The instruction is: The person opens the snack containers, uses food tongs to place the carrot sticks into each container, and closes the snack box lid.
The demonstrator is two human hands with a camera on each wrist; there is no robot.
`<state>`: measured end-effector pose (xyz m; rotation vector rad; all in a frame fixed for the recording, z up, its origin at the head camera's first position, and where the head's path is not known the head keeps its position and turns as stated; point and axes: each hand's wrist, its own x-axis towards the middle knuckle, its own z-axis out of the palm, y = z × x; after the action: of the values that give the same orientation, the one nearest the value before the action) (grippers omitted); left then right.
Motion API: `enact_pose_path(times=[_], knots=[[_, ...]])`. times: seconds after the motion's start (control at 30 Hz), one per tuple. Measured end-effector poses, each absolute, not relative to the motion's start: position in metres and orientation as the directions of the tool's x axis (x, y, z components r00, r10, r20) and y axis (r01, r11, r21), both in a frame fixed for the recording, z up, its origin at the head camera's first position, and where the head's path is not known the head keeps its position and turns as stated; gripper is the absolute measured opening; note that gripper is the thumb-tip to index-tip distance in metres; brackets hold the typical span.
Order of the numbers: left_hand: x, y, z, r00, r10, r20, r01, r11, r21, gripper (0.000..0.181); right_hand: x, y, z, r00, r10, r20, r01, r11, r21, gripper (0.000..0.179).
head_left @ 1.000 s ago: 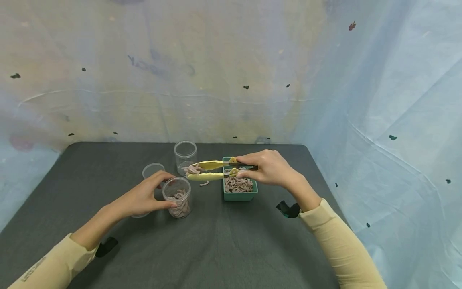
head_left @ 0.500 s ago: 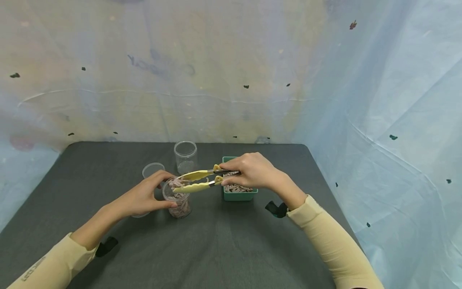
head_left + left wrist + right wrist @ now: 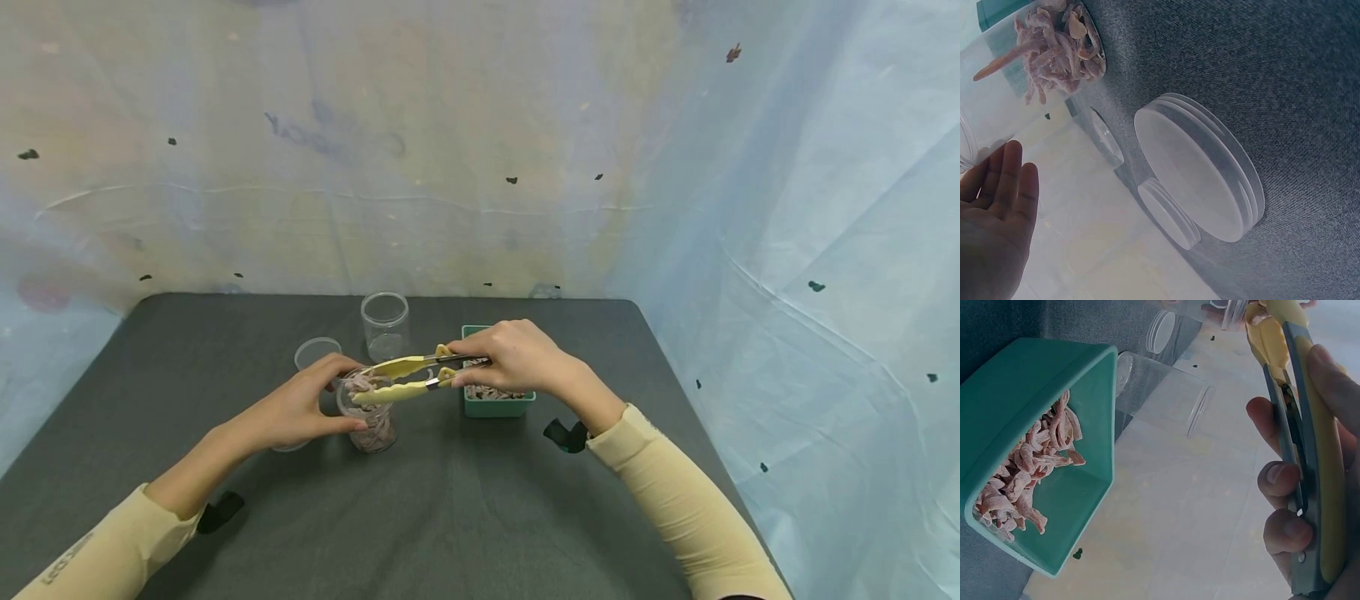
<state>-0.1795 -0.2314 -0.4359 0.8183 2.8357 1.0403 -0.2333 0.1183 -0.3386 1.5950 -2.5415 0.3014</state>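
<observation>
My left hand (image 3: 300,408) holds a clear plastic jar (image 3: 390,423) upright on the table, thumb at the front and fingers behind. Pale pinkish-brown strips (image 3: 1057,53) fill the lower part of this jar. With my right hand (image 3: 521,358) I grip yellow-tipped tongs (image 3: 397,392). Their tips are at the jar's mouth, with more strips (image 3: 363,382) between them. Beneath my right hand stands a green tub (image 3: 498,409), partly hidden by it in the head view. The right wrist view shows many similar strips (image 3: 1035,462) inside the tub.
Another clear jar (image 3: 386,321) stands behind the held one. A round translucent lid (image 3: 318,350) lies beyond my left hand; a nearer lid (image 3: 1191,169) is mostly hidden under that hand in the head view. Dark cloth (image 3: 465,517) covers the table.
My right hand has moved left and slightly down, bringing the tongs and their strips from beside the held jar to its mouth. The left hand and jar stay in place.
</observation>
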Motion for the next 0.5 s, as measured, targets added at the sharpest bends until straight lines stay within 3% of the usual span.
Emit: enact_pose_path(times=[0.5], knots=[[-0.1796,-0.2316,-0.4353,-0.865,0.478,0.153,0.467,0.656,0.593,0.077,-0.2298,0.1196,-0.3393,-0.453,-0.866,0.212,-0.891,0.447,-0.078,0.039]])
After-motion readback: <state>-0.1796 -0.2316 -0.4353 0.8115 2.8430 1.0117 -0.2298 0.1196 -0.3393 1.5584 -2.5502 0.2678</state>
